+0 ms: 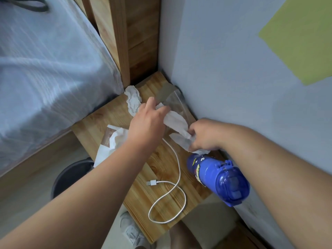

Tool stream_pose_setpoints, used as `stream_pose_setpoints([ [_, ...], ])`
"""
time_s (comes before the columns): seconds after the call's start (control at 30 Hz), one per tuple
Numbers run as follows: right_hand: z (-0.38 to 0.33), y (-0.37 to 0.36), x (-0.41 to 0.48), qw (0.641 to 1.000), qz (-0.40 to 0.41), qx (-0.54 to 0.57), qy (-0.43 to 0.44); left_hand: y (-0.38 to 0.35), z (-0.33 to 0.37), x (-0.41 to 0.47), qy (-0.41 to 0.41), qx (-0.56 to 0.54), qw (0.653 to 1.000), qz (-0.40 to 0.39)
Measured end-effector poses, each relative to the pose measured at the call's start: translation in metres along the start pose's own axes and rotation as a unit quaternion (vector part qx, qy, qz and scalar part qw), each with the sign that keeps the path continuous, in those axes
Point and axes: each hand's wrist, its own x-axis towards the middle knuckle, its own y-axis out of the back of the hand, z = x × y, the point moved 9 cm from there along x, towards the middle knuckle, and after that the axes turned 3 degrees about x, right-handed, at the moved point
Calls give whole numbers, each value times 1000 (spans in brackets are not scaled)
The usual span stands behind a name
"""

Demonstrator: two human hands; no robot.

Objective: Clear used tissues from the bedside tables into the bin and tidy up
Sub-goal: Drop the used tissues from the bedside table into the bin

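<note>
On the counter (158,169) by the wall, the gathering step is under way: the left hand (149,121) and right hand (203,135) each pinch one tissue (175,121) in a closed grip. Another tissue (133,99) lies far left. Next, carry them to the bin (70,175), near left on the floor.

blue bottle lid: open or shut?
Shut. The bottle stands upright on the table, its lid flat down on top.

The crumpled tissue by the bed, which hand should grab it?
Probably the left hand. It is right next to the crumpled tissue, while the right hand is further off by the wall, already full of tissue.
</note>
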Motion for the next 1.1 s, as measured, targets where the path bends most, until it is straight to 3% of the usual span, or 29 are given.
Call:
stream_pose_setpoints([
  [0.43, -8, 36, -25, 990, 138, 17, 23, 49, -31, -40, 106, -197, 972, 76],
  [0.6, -44, 81, -75, 963, 249, 78, 73, 82, -58, -82, 148, -239, 953, 109],
  [0.73, -88, 87, -124, 929, 299, 174, 127, 105, -92, -134, 194, -301, 922, 145],
  [0.87, -137, 60, -154, 896, 316, 266, 164, 122, -133, -197, 243, -386, 869, 193],
  [1.1, -216, -23, -149, 880, 245, 369, 173, 114, -204, -306, 315, -451, 796, 252],
])
